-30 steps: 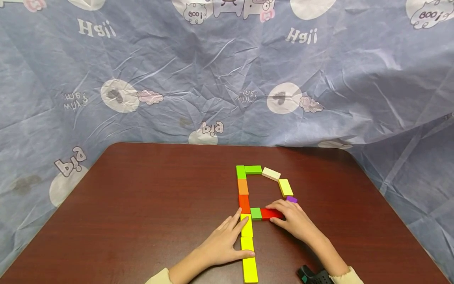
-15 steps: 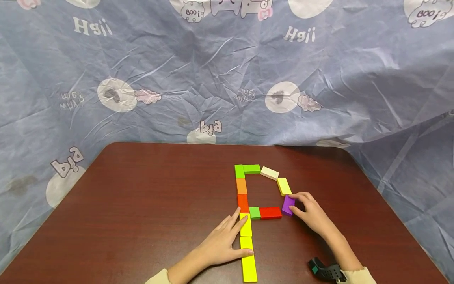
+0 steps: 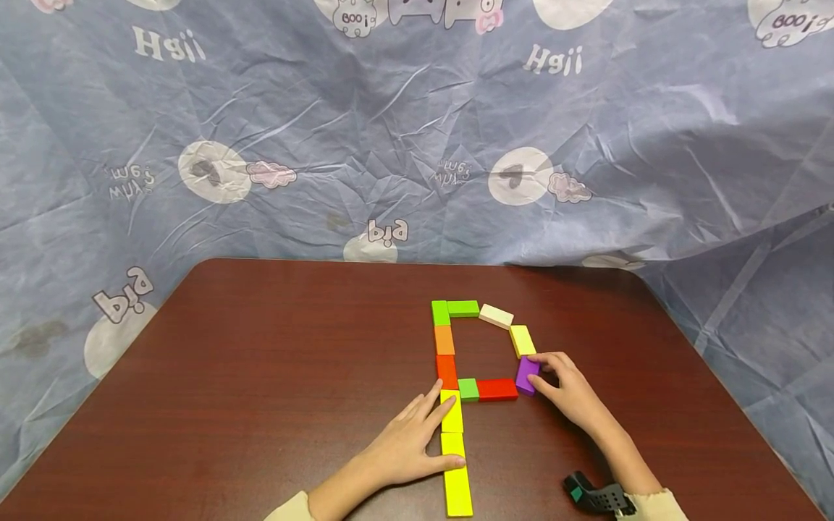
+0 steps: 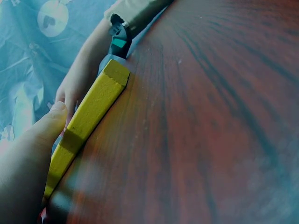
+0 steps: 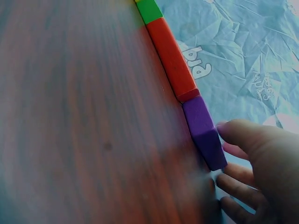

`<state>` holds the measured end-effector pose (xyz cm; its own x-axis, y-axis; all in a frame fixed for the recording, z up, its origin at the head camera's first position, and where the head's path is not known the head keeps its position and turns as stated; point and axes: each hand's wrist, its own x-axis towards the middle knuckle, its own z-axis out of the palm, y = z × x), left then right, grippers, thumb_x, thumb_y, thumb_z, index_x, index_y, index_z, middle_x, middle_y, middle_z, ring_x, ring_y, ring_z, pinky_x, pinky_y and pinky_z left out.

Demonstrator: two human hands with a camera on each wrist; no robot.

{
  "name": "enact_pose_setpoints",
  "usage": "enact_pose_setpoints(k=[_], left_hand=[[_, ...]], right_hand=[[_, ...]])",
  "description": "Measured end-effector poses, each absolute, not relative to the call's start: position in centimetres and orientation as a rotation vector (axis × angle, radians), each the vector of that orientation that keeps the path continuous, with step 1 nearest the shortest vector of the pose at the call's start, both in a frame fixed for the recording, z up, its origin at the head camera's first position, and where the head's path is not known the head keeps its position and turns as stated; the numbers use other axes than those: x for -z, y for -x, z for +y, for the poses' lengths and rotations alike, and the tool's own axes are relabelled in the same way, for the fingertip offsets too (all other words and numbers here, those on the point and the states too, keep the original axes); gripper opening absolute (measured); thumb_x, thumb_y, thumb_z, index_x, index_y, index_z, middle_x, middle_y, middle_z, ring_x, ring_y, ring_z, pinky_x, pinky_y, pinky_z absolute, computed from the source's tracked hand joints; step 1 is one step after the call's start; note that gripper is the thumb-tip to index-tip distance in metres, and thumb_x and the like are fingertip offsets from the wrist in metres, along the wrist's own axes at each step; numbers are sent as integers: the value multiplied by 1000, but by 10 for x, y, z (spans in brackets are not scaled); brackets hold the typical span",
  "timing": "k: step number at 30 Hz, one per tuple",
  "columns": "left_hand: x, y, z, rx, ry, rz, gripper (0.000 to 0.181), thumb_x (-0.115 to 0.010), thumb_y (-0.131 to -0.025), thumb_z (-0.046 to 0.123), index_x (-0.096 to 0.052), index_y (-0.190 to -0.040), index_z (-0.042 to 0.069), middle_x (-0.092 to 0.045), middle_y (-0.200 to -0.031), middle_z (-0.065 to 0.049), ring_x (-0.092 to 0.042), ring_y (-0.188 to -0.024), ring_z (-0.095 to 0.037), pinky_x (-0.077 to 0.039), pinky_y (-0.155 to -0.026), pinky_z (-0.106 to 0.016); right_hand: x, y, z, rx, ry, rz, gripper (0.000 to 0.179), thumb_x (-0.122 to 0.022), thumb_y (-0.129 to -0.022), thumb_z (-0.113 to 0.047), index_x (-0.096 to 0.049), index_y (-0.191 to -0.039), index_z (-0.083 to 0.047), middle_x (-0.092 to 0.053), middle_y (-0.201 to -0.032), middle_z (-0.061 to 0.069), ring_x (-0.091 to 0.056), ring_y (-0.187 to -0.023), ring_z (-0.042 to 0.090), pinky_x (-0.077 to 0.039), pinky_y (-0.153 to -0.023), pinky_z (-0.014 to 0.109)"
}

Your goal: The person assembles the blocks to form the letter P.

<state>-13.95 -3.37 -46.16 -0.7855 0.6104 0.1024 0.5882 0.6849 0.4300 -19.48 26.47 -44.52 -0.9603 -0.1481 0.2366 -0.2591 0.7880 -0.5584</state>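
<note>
My right hand [image 3: 568, 385] holds a purple block [image 3: 526, 375] between thumb and fingertips, flat on the table. That block meets the end of a red block [image 5: 174, 60] and the lower end of a pale yellow block [image 3: 522, 341]. Beside the red one lies a small green block [image 3: 468, 389]. My left hand [image 3: 405, 443] rests with extended fingers along a column of blocks. Its fingertips lie by an upper yellow block [image 3: 451, 412], and its thumb touches the lower yellow block [image 3: 459, 492], also large in the left wrist view.
Up the column come an orange-red block [image 3: 446, 370], an orange block [image 3: 444, 340] and a green block [image 3: 440, 312]. A second green block [image 3: 463, 309] and a cream block [image 3: 496, 315] curve rightward. A dark wristband [image 3: 596, 496] circles the right wrist over the brown table [image 3: 274, 362].
My right hand has moved from the red block rightward to the purple one, which was partly covered. The purple block has shifted slightly left, against the red. My left hand stays put.
</note>
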Motion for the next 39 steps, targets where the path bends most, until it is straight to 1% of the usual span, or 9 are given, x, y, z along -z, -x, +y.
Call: enact_pose_setpoints(k=[2, 5, 7, 9, 12, 25, 33, 39], left_hand=[[461, 139, -34, -700, -1011, 2840, 82, -37, -81, 72, -22, -145, 23, -9, -154, -4, -32, -135, -22, -27, -111, -38], [462, 139, -34, -703, -1015, 2844, 82, -37, -81, 72, -23, -145, 24, -9, -154, -4, -33, -135, -24, -27, -111, -38], [461, 139, -34, -709, -1014, 2844, 82, -36, -81, 72, -23, -145, 24, -10, -154, -4, -34, -134, -25, -28, -110, -38], [461, 139, -34, -713, -1009, 2842, 82, -36, -80, 73, -23, -145, 24, -10, -154, -4, -34, -134, -25, -28, -110, -38], [461, 139, -35, -716, -992, 2838, 82, -36, -80, 73, -22, -145, 25, -9, -154, -3, -34, -134, -26, -29, -110, -39], [461, 138, -35, -702, -1000, 2844, 81, -36, -81, 72, -22, -145, 25, -8, -155, -2, -33, -134, -23, -31, -109, -40], [461, 140, -34, -716, -988, 2834, 81, -38, -81, 71, -22, -145, 25, -9, -154, -3, -33, -134, -25, -29, -110, -40], [462, 139, -35, -701, -997, 2837, 81, -38, -81, 71, -23, -145, 24, -9, -154, -4, -32, -135, -23, -29, -110, -39]], right_hand=[[446, 196, 265, -973, -304, -2783, 39, -63, -86, -19, -54, -120, -3, -45, -121, 17, -51, -102, 28, -44, -85, 41], [449, 198, 263, -1029, -288, -2792, 48, -60, -87, -21, -46, -128, 0, -35, -132, 23, -42, -115, 39, -37, -94, 54], [451, 199, 262, -1014, -295, -2817, 52, -59, -88, -25, -43, -131, -1, -33, -136, 25, -35, -121, 43, -29, -96, 61], [452, 199, 261, -972, -297, -2847, 54, -58, -88, -28, -42, -133, -2, -35, -137, 24, -32, -123, 45, -25, -96, 64], [453, 199, 260, -946, -292, -2860, 53, -57, -89, -30, -42, -132, -4, -39, -136, 22, -32, -122, 45, -23, -93, 63], [453, 199, 259, -944, -270, -2872, 53, -56, -89, -32, -42, -133, -6, -39, -136, 20, -34, -121, 41, -25, -92, 59], [451, 200, 258, -956, -267, -2871, 53, -56, -89, -33, -42, -133, -7, -39, -136, 21, -33, -121, 42, -24, -91, 59], [454, 200, 259, -955, -255, -2865, 53, -57, -88, -33, -42, -133, -8, -40, -135, 20, -34, -121, 41, -25, -90, 58]])
